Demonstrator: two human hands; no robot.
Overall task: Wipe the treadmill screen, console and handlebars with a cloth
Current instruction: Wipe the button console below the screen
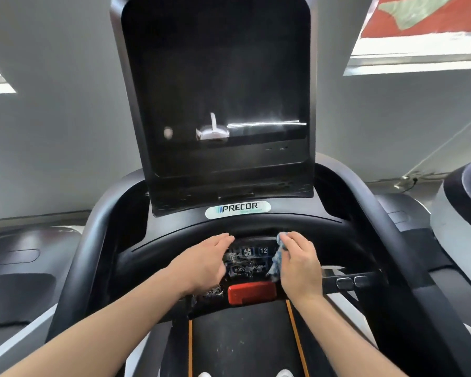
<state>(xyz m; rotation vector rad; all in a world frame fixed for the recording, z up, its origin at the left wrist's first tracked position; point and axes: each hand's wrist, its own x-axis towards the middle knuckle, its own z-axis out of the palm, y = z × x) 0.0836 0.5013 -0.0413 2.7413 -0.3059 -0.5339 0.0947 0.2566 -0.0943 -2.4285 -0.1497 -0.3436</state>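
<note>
One cloth (pixel 276 258), blue, is gripped in the curled fingers of the right hand (pixel 299 263) and pressed on the console (pixel 249 258). Left hand (pixel 204 263) rests flat, fingers together, just left of it. One dark screen (pixel 215 88) stands above both hands; one red stop bar (pixel 252 292) lies between the wrists.

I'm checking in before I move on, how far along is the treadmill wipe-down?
Nothing here proves any part finished; the screen shows only reflections. In hand: the right hand presses the blue cloth onto the console buttons, while the left hand rests flat beside it. The handlebars look untouched.
</note>
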